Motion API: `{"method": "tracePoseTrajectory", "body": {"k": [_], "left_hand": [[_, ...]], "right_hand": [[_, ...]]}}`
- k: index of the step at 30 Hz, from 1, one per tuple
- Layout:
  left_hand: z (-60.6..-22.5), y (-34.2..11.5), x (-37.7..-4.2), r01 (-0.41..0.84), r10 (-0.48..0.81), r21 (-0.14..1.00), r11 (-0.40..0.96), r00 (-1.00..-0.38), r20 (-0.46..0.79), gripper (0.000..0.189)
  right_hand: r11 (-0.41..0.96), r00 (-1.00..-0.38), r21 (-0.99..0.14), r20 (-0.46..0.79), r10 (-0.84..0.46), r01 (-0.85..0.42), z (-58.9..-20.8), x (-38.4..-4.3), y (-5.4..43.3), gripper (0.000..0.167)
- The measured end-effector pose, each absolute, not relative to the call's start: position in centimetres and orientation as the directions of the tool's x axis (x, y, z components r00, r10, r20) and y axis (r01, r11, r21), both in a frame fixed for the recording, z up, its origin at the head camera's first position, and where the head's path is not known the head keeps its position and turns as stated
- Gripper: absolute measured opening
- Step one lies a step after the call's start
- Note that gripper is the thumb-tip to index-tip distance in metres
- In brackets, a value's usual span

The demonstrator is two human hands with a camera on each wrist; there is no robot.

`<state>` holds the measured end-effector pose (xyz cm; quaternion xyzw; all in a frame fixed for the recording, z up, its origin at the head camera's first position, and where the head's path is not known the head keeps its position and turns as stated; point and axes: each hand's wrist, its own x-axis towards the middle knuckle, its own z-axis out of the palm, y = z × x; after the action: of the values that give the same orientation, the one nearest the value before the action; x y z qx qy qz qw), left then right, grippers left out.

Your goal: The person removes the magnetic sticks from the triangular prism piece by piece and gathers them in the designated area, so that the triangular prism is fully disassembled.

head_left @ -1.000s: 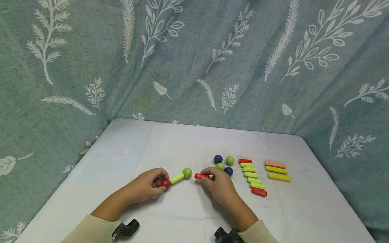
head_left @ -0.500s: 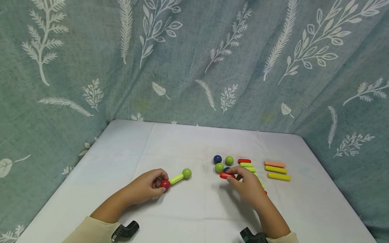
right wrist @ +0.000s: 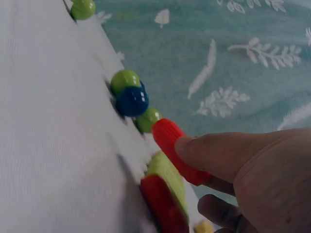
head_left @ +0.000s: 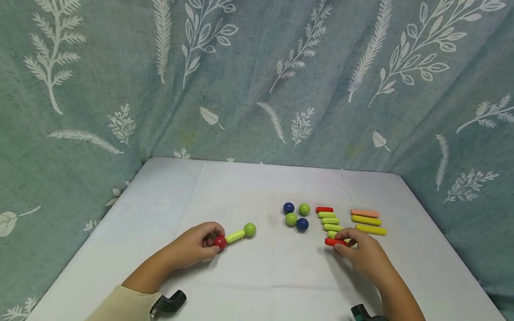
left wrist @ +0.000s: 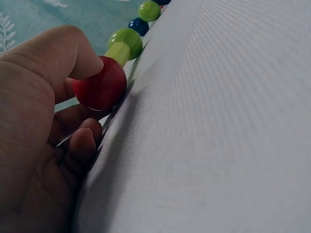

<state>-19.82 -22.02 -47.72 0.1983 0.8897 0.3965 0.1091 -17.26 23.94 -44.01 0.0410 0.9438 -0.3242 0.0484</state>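
Note:
In the head view my left hand (head_left: 194, 244) grips a red ball (head_left: 220, 243) between thumb and fingers. A yellow-green stick (head_left: 235, 236) joins that ball to a green ball (head_left: 250, 229), forming a short link on the white table. My right hand (head_left: 365, 253) pinches a red stick (right wrist: 182, 153) by thumb and fingers. It is held just above the near end of a row of yellow-green sticks (head_left: 330, 220). Below it in the right wrist view lies another red stick (right wrist: 164, 204), hidden by the hand in the head view.
Two blue balls (head_left: 302, 224) and two green balls (head_left: 304, 209) cluster left of the row. A red stick (head_left: 324, 209) lies at the row's far end. To the right lie an orange stick (head_left: 364, 213) and two longer yellow sticks (head_left: 371, 230). Patterned cloth (head_left: 241, 80) hangs behind the table.
My right hand has carried the red stick rightward, away from the green ball of the link, past the loose balls to the stick row. My left hand keeps its grip, nearly still.

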Motion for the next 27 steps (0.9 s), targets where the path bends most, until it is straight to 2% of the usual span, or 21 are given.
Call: {"method": "tracePoseTrajectory", "body": {"k": [6,27], "left_hand": [[-47.8,-22.1,-19.8,0.274,0.442,0.738,0.616,-0.896,-0.036,0.033],[-47.7,-22.1,-19.7,0.288,0.456,0.744,0.603,-0.889,-0.026,0.033]], "right_hand": [[0.827,-0.991,-0.551,-0.128,0.048,0.111,-44.6,-16.7,25.3,0.020],[0.844,-0.987,-0.522,-0.150,0.051,0.123,-45.5,-16.7,25.9,0.023]]}}
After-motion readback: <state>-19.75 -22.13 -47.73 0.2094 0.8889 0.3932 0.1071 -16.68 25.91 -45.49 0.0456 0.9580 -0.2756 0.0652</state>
